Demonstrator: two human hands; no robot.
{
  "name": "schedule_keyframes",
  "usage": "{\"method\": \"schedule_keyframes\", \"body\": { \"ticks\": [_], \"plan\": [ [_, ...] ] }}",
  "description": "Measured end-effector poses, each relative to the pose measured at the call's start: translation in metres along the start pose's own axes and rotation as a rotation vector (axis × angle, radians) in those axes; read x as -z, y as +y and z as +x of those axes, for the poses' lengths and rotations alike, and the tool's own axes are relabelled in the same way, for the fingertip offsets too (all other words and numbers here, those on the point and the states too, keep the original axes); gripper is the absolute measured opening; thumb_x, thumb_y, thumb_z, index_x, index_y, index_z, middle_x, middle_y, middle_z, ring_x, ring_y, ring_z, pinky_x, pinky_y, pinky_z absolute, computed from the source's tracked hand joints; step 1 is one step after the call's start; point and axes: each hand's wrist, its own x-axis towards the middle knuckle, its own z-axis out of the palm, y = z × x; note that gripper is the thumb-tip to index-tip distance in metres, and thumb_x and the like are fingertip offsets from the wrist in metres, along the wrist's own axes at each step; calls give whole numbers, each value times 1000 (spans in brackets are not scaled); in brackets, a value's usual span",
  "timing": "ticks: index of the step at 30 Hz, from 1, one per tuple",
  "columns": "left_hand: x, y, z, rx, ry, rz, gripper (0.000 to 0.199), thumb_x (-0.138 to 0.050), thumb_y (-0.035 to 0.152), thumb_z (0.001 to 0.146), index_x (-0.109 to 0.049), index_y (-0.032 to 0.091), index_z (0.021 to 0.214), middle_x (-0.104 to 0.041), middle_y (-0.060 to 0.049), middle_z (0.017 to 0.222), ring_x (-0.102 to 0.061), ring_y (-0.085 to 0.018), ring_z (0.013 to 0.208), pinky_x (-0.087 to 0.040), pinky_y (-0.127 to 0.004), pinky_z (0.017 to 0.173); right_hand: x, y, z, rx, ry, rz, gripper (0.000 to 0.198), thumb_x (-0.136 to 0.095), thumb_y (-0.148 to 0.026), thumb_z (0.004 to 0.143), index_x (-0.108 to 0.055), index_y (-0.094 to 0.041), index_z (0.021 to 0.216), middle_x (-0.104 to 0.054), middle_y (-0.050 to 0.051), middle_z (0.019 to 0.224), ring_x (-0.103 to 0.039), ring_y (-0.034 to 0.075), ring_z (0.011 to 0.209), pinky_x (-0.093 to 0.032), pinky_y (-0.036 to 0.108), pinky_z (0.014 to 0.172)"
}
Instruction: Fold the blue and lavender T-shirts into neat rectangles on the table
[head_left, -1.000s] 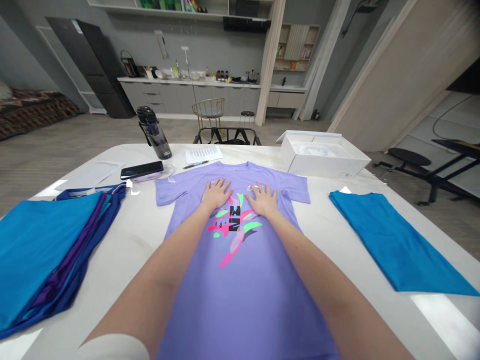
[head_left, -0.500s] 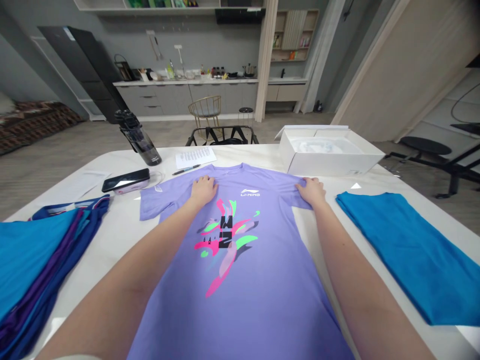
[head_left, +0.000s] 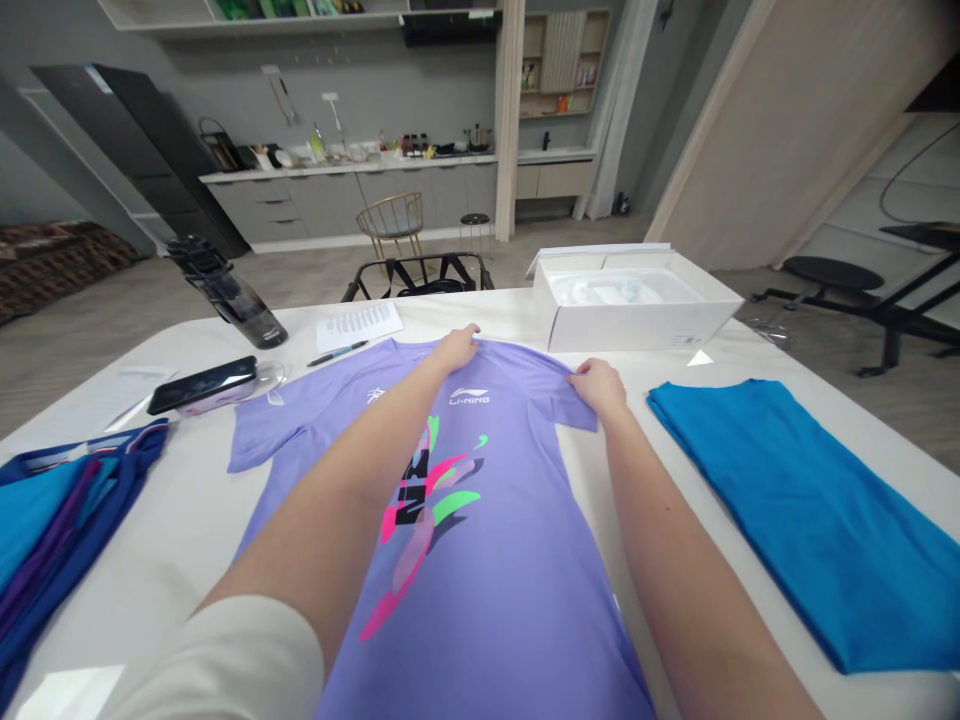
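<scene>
A purple T-shirt (head_left: 517, 520) lies spread front side up, with a white logo and a pink, green and black print on its chest. At the neckline, near the shoulder on the right, my left hand (head_left: 457, 350) is closed on the fabric. My right hand (head_left: 601, 386) pinches the upper edge of the right-side sleeve. The other sleeve rests flat on the table. My left forearm covers part of the print.
Folded blue fabric (head_left: 802, 510) lies on the white table (head_left: 191, 510) at right, folded clothes (head_left: 67, 530) at left. Behind the shirt stand an open white box (head_left: 637, 325) and a dark bottle (head_left: 236, 300). A phone (head_left: 206, 385), pen (head_left: 337, 354) and printed paper (head_left: 360, 325) lie farther left.
My left hand has moved right, from the left shoulder to the neckline near the right shoulder. My right hand stays at the sleeve, its fingers now pinching the edge. The view has shifted right.
</scene>
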Motion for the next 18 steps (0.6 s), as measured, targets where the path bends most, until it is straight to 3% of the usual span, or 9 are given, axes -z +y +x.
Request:
{"method": "schedule_keyframes", "body": {
  "ticks": [4, 7, 10, 13, 18],
  "plan": [
    [-8, -1, 15, 75, -31, -18, 40, -52, 20, 95, -62, 23, 133, -73, -16, 123, -68, -31, 116, -49, -41, 100, 4, 8, 9, -33, -78, 70, 37, -79, -35, 77, -76, -20, 110, -76, 13, 110, -71, 28, 103, -53, 35, 85],
    [-13, -5, 22, 98, -21, -63, 32, -54, 21, 93, -67, 25, 122, -74, -14, 120, -68, -32, 116, -49, -45, 101, 12, 11, 11, -22, -126, 93, 26, -77, -41, 78, -77, -17, 88, -76, 12, 88, -72, 28, 87, -52, 35, 75],
    [-13, -8, 26, 116, -9, -146, 25, -58, 18, 89, -68, 24, 111, -75, -12, 116, -68, -31, 114, -49, -44, 102, 29, 5, 4, 64, -95, 267, 32, -73, -48, 81, -72, -17, 75, -72, 8, 72, -68, 24, 74, -49, 30, 63],
    [-8, -11, 27, 118, 5, -272, 22, -56, 14, 89, -67, 22, 107, -76, -10, 109, -72, -25, 101, -53, -37, 93, 50, -15, -14, 177, -153, 543, 35, -76, -51, 79, -71, -17, 80, -71, 4, 72, -63, 19, 67, -46, 26, 57],
    [13, -23, 15, 105, -17, -604, 15, -55, 11, 91, -61, 19, 102, -73, -5, 90, -67, -14, 71, -54, -27, 68, 73, -81, -58, 280, -428, 825, 42, -84, -53, 72, -74, -17, 92, -67, 2, 71, -53, 13, 56, -38, 23, 47]
  ]
}}
